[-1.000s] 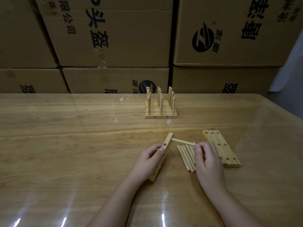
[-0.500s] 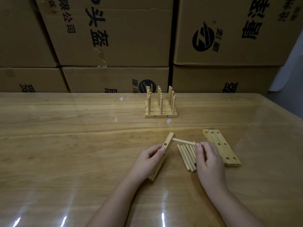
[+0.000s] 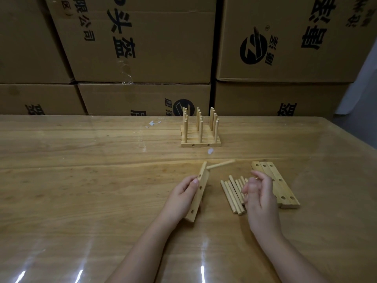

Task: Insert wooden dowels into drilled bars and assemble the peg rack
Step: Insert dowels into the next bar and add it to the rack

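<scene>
My left hand (image 3: 181,193) grips a drilled wooden bar (image 3: 199,194) tipped on its long edge on the table. One dowel (image 3: 220,164) sticks out sideways from the bar's far hole, pointing right. My right hand (image 3: 258,198) hovers over a pile of loose dowels (image 3: 231,194) with its fingers loosely curled and nothing in them. Three more drilled bars (image 3: 282,183) lie side by side just right of that hand. A finished peg rack (image 3: 201,129) with several upright dowels stands farther back on the table.
The wooden table (image 3: 81,180) has a glossy cover. Stacked cardboard boxes (image 3: 142,48) form a wall right behind the table's far edge. White scraps (image 3: 152,123) lie left of the finished rack.
My right hand has let go of the dowel, which now stays in the bar's far hole, and has drawn back toward me over the loose dowels. The left hand keeps holding the bar.
</scene>
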The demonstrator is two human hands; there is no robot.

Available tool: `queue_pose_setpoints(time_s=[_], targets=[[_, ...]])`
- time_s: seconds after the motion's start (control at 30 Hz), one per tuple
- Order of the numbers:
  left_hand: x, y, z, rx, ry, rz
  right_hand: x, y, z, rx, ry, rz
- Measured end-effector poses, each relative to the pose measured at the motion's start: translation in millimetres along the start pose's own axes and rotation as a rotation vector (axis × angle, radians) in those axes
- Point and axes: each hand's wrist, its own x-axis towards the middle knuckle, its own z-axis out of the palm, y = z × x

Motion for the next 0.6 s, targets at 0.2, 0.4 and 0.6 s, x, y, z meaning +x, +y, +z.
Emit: queue_pose_setpoints(time_s=[0.2, 0.4, 0.6], targets=[[-1, 2, 0, -0.128, 0.027, -0.052, -1, -4, 5, -0.432, -0.279, -0.126], [-3, 7, 0, -0.233, 0.007, -0.048, -6, -7, 9, -0.616, -0.421, -0.219], [-3, 6, 1, -0.225, 0.018, -0.036, -8, -12, 11, -0.600, -0.530, -0.300]])
